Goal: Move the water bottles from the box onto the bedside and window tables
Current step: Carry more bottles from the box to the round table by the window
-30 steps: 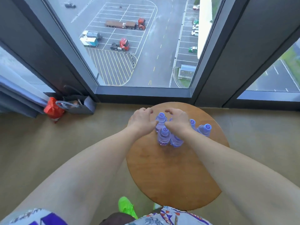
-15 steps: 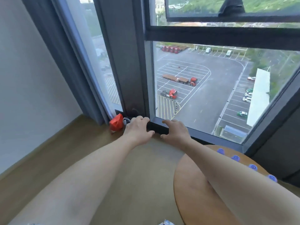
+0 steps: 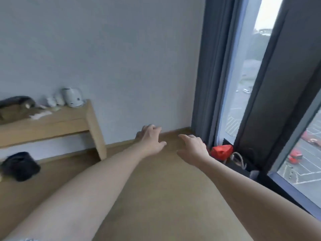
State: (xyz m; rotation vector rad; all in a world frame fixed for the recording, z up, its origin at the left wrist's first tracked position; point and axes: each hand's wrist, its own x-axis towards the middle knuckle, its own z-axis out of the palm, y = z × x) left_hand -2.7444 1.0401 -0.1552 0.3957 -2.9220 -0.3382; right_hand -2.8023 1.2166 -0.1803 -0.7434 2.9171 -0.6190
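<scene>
Floor [image 3: 156, 197]: matt tan, smooth, wood-look as far as I can tell. Wall [image 3: 112, 58]: pale matt paint, even. Desk [image 3: 52, 122]: light raw-looking wood, satin, grain faint through blur. Kettle [image 3: 73, 97] on desk: white glossy plastic, I think. Curtain [image 3: 213, 66]: grey-blue cloth, soft vertical folds. Window frame [image 3: 271, 84]: dark matt metal. Red bag [image 3: 222, 151] by frame: crinkled, slight sheen; beside it rope handle [image 3: 240, 159], rough twisted cord. Black lump [image 3: 20, 166] under desk: dull, too blurred to name material.
</scene>
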